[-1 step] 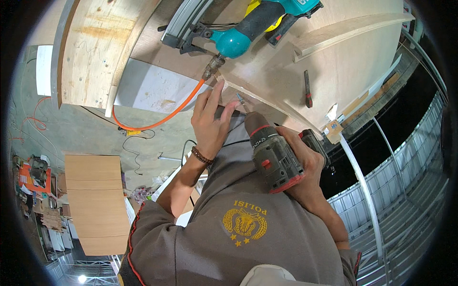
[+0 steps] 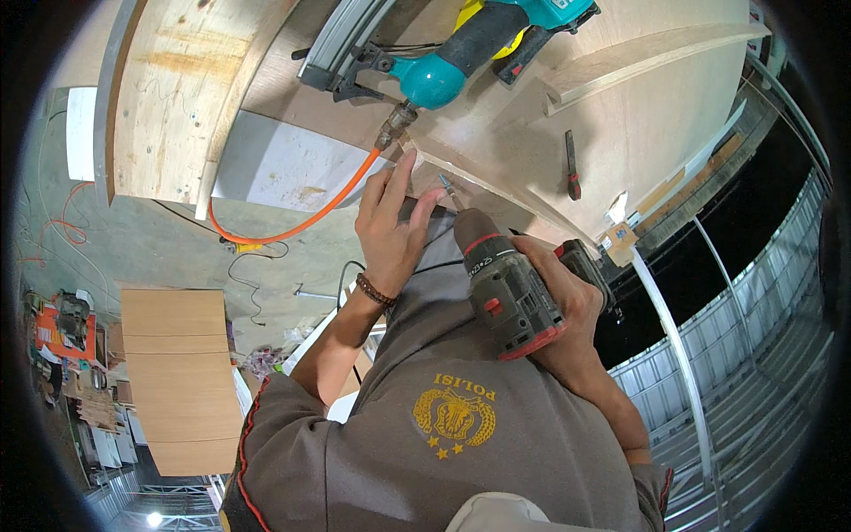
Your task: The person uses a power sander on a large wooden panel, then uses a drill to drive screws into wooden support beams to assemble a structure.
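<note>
My right hand (image 2: 567,306) is wrapped round the grip of a black and red cordless drill (image 2: 510,284). Its bit (image 2: 449,189) points up and left toward the near edge of a thin wooden strip (image 2: 496,191) on the worktable. Just left of that bit, my left hand (image 2: 390,226) has its fingers stretched out, with the fingertips at the strip's left end and the thumb near the bit. No object shows in the left hand. Beyond it lies a teal and black air nailer (image 2: 439,80), joined to an orange hose (image 2: 341,199).
A screwdriver-like tool with a red and black handle (image 2: 573,168) and a curved wooden piece (image 2: 651,62) lie on the worktable (image 2: 523,142). Pale wooden boards (image 2: 191,97) stand at the left. A small cardboard box (image 2: 618,239) sits by the right edge.
</note>
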The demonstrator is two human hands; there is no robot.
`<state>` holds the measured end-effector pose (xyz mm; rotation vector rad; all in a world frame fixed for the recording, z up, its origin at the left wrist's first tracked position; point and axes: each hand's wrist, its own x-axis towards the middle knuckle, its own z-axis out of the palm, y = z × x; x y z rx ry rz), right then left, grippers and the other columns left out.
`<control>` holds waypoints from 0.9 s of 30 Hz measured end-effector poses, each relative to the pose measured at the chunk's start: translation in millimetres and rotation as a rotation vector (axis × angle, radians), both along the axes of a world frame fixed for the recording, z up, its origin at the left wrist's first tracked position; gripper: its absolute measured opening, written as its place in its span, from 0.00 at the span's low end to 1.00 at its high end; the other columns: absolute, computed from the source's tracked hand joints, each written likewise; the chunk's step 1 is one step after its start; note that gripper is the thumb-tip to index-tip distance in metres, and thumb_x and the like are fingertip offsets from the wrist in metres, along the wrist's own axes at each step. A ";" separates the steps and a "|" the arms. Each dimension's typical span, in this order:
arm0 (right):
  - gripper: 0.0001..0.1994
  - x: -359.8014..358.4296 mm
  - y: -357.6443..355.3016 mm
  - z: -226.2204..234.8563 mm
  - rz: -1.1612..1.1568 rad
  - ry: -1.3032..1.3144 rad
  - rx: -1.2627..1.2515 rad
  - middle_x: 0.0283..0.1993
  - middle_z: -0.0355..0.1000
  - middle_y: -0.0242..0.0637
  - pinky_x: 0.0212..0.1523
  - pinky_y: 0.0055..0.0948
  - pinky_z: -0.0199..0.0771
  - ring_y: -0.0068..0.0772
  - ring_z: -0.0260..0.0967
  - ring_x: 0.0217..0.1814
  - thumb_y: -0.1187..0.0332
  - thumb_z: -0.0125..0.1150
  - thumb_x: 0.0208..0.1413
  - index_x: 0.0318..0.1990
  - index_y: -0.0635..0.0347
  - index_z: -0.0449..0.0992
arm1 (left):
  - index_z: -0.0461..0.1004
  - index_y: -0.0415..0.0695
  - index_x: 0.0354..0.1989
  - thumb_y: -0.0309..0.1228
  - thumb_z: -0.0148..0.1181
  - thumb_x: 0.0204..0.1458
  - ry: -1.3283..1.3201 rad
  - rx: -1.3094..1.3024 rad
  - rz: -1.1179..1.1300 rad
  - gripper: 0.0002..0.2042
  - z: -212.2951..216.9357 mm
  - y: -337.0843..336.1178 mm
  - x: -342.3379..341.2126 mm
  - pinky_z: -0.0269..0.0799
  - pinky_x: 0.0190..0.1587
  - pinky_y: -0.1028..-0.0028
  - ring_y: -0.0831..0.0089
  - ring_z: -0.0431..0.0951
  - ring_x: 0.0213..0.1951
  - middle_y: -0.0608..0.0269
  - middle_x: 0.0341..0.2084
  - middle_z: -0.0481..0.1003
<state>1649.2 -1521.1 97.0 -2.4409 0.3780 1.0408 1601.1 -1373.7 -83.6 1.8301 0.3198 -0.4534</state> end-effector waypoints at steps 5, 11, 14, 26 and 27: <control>0.28 2.4 1.8 -4.5 0.014 -0.024 -0.007 0.45 0.82 0.42 0.39 0.30 0.83 0.34 0.84 0.40 0.64 0.77 0.42 0.54 0.59 0.79 | 0.75 0.39 0.59 0.23 0.75 0.45 -0.009 -0.022 -0.008 0.29 -0.9 1.7 2.2 0.71 0.40 0.72 0.69 0.72 0.35 0.59 0.38 0.74; 0.29 -0.6 0.4 -10.6 0.013 -0.065 0.011 0.43 0.83 0.41 0.37 0.30 0.83 0.34 0.84 0.38 0.64 0.78 0.41 0.54 0.59 0.79 | 0.75 0.38 0.59 0.23 0.75 0.46 -0.029 -0.029 -0.008 0.29 -2.5 1.9 0.1 0.70 0.39 0.71 0.68 0.72 0.35 0.58 0.38 0.73; 0.29 5.0 2.8 -11.7 0.023 -0.063 0.008 0.43 0.83 0.41 0.37 0.30 0.82 0.34 0.84 0.38 0.64 0.78 0.40 0.54 0.59 0.79 | 0.75 0.38 0.59 0.24 0.74 0.46 -0.042 -0.028 -0.011 0.28 -2.4 1.8 1.8 0.70 0.38 0.71 0.68 0.72 0.35 0.59 0.38 0.73; 0.29 3.2 2.7 -15.9 -0.005 0.005 -0.002 0.44 0.82 0.44 0.43 0.31 0.81 0.37 0.84 0.42 0.69 0.75 0.42 0.56 0.61 0.77 | 0.75 0.38 0.59 0.23 0.74 0.46 -0.115 -0.009 -0.003 0.28 -4.7 1.4 -2.2 0.70 0.38 0.71 0.67 0.73 0.35 0.57 0.38 0.74; 0.30 2.7 2.2 -16.4 0.017 0.001 -0.009 0.45 0.82 0.44 0.44 0.31 0.81 0.38 0.84 0.43 0.69 0.75 0.41 0.57 0.60 0.77 | 0.75 0.38 0.59 0.23 0.74 0.47 -0.131 -0.003 -0.002 0.28 -5.6 1.3 -3.7 0.70 0.38 0.71 0.67 0.73 0.35 0.57 0.38 0.74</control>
